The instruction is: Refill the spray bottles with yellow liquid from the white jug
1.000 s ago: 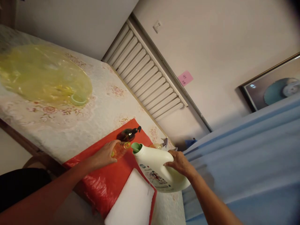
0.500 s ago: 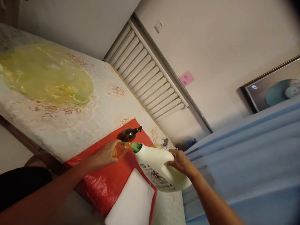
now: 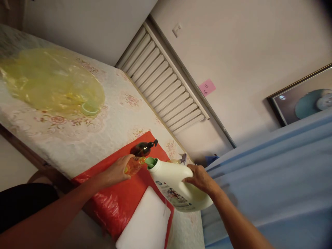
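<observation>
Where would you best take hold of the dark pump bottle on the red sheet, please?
Probably grip the dark pump bottle round its wide body from the near side. The narrow pump head juts toward the wall, and the left hand with its small orange bottle sits just before it.

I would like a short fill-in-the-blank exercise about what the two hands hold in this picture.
1. The right hand tilts a large ____ jug with a green spout.
2. The left hand grips a small ____ bottle.
3. Both are above a ____ plastic sheet.

Missing words: white; orange; red
</observation>
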The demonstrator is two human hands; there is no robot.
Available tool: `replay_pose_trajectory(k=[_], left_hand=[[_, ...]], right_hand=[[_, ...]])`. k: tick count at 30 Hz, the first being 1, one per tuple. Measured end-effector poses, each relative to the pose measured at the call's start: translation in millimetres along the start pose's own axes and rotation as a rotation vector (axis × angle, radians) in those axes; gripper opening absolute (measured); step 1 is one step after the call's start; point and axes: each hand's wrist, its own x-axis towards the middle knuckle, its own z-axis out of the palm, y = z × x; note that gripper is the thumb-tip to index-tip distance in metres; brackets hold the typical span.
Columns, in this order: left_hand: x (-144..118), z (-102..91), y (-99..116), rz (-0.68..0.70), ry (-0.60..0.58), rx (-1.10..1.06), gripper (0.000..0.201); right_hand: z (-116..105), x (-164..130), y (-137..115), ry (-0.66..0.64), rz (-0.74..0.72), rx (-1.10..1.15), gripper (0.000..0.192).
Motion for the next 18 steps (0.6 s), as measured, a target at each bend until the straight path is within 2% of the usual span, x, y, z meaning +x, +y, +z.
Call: replay_pose_trajectory(k=[18], left_hand=[[0.7, 2.4, -1.2, -0.012, 0.002, 0.022, 0.070]], right_hand=[[-8.1, -1.0, -10.0, -0.010, 0.020, -0.082, 0.014]])
